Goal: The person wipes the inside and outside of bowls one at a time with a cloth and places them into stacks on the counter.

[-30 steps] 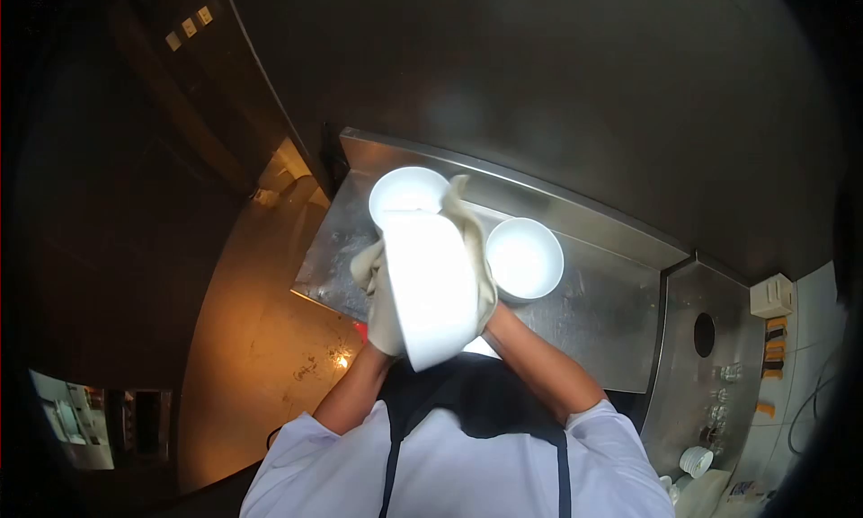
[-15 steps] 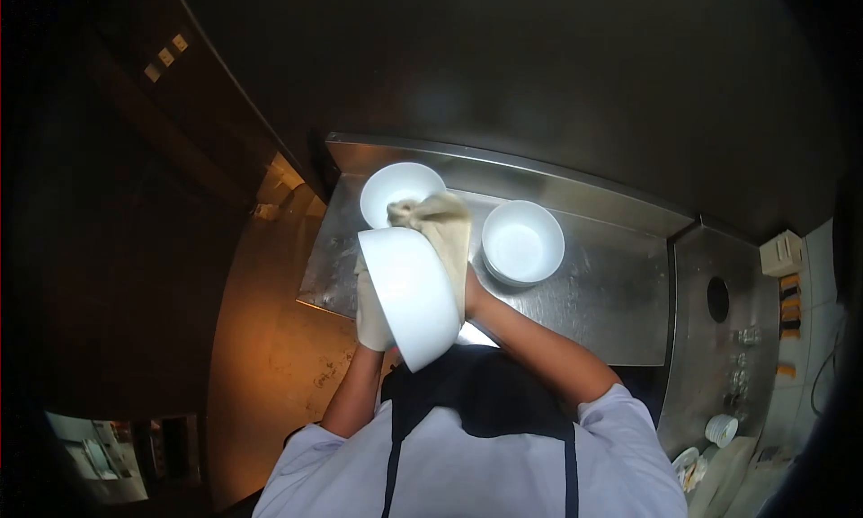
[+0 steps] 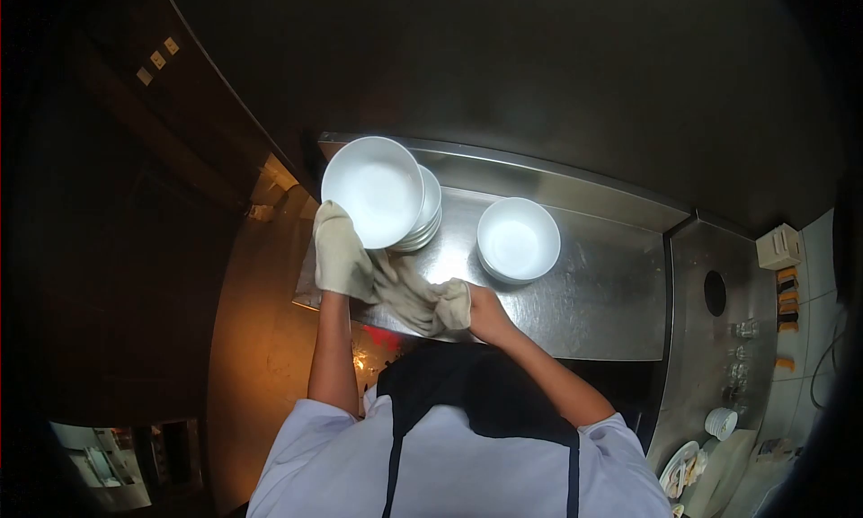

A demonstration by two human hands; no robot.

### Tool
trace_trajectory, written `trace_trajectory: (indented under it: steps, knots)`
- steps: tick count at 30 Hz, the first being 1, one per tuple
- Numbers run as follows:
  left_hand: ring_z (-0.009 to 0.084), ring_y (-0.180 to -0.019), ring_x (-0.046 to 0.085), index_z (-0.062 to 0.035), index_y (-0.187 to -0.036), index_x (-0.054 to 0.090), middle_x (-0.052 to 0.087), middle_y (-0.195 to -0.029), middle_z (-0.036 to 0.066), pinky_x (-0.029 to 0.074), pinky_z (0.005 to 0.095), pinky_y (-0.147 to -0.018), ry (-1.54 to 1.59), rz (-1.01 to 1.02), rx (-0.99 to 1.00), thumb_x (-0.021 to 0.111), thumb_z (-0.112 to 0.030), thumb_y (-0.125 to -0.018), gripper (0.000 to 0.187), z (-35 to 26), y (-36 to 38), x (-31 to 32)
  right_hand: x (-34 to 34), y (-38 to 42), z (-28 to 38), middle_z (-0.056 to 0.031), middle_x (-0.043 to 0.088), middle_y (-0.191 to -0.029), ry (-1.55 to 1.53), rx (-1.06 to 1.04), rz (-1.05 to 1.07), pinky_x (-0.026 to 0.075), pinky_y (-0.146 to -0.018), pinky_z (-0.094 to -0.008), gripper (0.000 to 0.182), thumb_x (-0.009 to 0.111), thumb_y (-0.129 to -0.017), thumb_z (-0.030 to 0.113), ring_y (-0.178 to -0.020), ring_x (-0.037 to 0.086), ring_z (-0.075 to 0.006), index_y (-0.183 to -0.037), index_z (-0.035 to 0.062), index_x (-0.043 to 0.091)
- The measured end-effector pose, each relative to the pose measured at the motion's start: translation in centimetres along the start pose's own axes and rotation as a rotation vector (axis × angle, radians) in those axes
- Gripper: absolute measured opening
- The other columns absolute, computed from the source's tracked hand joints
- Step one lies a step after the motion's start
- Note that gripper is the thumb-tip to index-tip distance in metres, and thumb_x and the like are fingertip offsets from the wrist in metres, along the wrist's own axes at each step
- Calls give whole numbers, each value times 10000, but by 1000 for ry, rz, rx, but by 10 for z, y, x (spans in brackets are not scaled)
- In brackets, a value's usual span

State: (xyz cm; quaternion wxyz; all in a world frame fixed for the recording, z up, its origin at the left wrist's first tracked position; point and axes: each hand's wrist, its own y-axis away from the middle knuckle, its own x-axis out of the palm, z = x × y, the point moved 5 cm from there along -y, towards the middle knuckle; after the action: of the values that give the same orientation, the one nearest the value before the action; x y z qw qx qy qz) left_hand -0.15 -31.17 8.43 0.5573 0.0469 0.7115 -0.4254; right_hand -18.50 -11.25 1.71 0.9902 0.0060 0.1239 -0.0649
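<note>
My left hand (image 3: 336,259), wrapped in a beige cloth (image 3: 404,295), grips the near-left rim of a large white bowl (image 3: 373,190). This bowl is tipped with its inside facing me and overlaps a stack of white bowls (image 3: 430,214) on the left of the steel counter. Closed around the other end of the cloth, my right hand (image 3: 488,316) is low over the counter's front edge. The cloth stretches between both hands. To the right stands a second stack of white bowls (image 3: 519,239).
The steel counter (image 3: 602,289) has a raised back edge against a dark wall. At right, another steel surface with a round hole (image 3: 715,293) holds several glasses (image 3: 739,356), small white dishes (image 3: 721,424) and a plate with scraps (image 3: 679,469). An orange-lit floor (image 3: 261,356) lies left.
The bowl has moved from in front of my chest up and left, over the left stack, and turned its inside toward me. My right hand has come out of it with the cloth.
</note>
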Motion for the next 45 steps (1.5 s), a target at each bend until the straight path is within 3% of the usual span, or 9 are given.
trace_trajectory:
  steps: [3,4,10,13,21,27,37,40,45]
  knots:
    - [441,-965,601,-9,-776,667,635,-863,244,472,475,-909,-27,249,44,806,-263,-488,408,22,-7,38,-23,16,-2,-156,717,-1162,302,-1,-163,524,-942,-333,331,681,-873,54,-1038,699,-273,-1202,24,687]
    - [447,-964,602,-4,-778,670,636,-863,251,482,483,-886,-31,299,59,795,-255,-499,396,25,-9,48,-30,21,-11,-199,680,-1239,418,-61,-268,517,-984,-389,398,687,-827,38,-1110,661,-368,-1224,23,668]
    - [419,-962,638,5,-831,702,673,-915,265,500,469,-888,-19,241,46,728,-226,-663,286,46,-8,105,-75,25,-15,-197,659,-1254,875,-122,-466,474,-1046,-457,419,721,-804,43,-1183,624,-366,-1218,43,659]
    - [405,-921,669,24,-837,708,694,-916,270,505,459,-896,6,212,80,694,-174,-720,230,38,-16,93,-81,24,-36,-195,675,-1199,1015,-165,-398,467,-1045,-466,382,717,-808,56,-1173,627,-356,-1186,56,664]
    - [393,-851,707,6,-878,734,712,-862,247,535,467,-830,-95,403,144,702,-194,-729,252,47,-13,117,-90,9,-59,-168,709,-763,1128,-67,-62,544,-676,-457,87,629,-855,116,-739,716,-335,-888,66,692]
    - [399,-687,604,-19,-883,600,600,-792,206,535,446,-730,179,30,282,713,-151,-700,253,21,-26,43,-91,2,-55,-192,696,-724,1084,-60,-10,540,-642,-477,93,652,-843,137,-701,711,-357,-885,81,712]
    - [324,-652,582,-106,-986,475,499,-759,82,537,515,-660,1822,359,-1084,612,-324,-986,257,28,47,39,-93,-5,-43,-207,703,-765,1136,27,199,553,-698,-495,188,696,-728,42,-758,711,-387,-916,45,705]
    - [247,-653,576,-171,-936,466,452,-745,32,569,512,-637,1936,493,-1349,561,-518,-1018,369,-4,57,4,-93,-1,-44,-201,708,-772,1125,-8,152,557,-685,-490,224,712,-694,32,-755,713,-387,-918,41,702]
    - [176,-522,454,-185,-825,446,379,-650,-7,459,364,-537,2275,360,-1095,503,-565,-1032,437,-39,62,-20,-98,6,-50,-197,708,-765,1099,-106,121,561,-674,-483,180,686,-705,31,-745,715,-377,-885,35,690]
